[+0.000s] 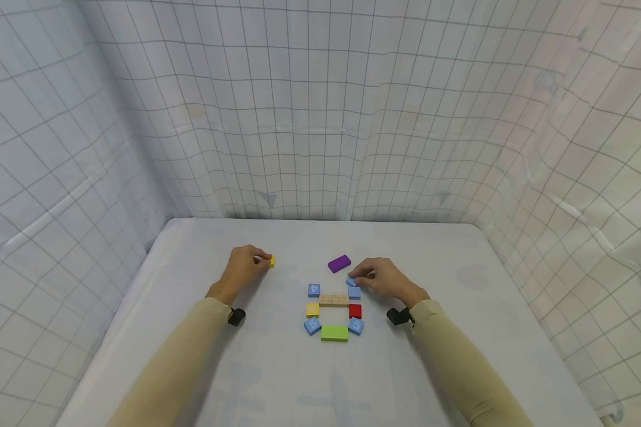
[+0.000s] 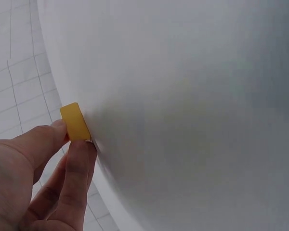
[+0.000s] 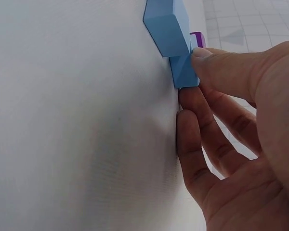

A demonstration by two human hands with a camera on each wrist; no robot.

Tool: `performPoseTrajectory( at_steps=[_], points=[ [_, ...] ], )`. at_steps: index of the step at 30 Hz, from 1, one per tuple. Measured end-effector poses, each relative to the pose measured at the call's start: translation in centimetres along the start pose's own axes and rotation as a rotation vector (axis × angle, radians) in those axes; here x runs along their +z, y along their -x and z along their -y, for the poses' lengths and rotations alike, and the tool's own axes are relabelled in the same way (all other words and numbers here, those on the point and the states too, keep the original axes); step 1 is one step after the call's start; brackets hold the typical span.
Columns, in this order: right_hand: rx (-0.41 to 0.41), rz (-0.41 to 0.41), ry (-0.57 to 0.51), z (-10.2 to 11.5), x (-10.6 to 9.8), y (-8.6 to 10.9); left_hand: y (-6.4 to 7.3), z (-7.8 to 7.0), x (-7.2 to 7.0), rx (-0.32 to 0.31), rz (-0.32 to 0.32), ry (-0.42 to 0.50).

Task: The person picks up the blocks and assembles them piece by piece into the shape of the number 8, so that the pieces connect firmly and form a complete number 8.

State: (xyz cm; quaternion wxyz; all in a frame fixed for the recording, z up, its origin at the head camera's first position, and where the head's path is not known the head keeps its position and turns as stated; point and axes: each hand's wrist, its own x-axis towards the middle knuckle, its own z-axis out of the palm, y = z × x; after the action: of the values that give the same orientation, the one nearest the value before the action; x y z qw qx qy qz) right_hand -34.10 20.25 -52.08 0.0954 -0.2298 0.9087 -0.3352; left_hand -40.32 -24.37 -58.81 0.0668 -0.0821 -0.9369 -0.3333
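Note:
My left hand [image 1: 246, 264] pinches a small yellow block [image 2: 76, 123] between thumb and fingers, near the table's far left part. To the right, my right hand [image 1: 383, 277] pinches a light blue block [image 3: 184, 72] by its side. That block stands just behind another blue block [image 1: 354, 293], which is at the right end of a wooden ruler-like strip [image 1: 333, 300]. At the strip's left end lies a blue block marked 4 [image 1: 314, 290]. A purple block [image 1: 339, 264] lies beyond the right hand's fingertips, partly hidden behind the blue block in the right wrist view.
Nearer the body lie a yellow block [image 1: 312, 310], a red block [image 1: 355, 311], two tilted blue blocks [image 1: 312, 325] and a long green block [image 1: 334, 333]. White cloth covers the table [image 1: 267, 373]. Gridded curtains [image 1: 320, 118] hang around its back and sides.

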Motion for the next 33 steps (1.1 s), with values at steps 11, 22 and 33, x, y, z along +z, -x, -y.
performPoseTrajectory(
  at_steps=[11, 22, 33],
  points=[
    [0.014, -0.003, 0.007, 0.2, 0.0, 0.0, 1.7, -4.5, 0.3, -0.026, 0.068, 0.015],
    [0.012, -0.004, 0.008, 0.2, -0.1, -0.1, 3.9, -10.6, -0.5, 0.003, 0.120, 0.046],
    [0.003, 0.008, -0.002, 0.0, -0.1, -0.1, 4.5, -14.2, 0.2, -0.018, 0.156, -0.001]
  ],
)
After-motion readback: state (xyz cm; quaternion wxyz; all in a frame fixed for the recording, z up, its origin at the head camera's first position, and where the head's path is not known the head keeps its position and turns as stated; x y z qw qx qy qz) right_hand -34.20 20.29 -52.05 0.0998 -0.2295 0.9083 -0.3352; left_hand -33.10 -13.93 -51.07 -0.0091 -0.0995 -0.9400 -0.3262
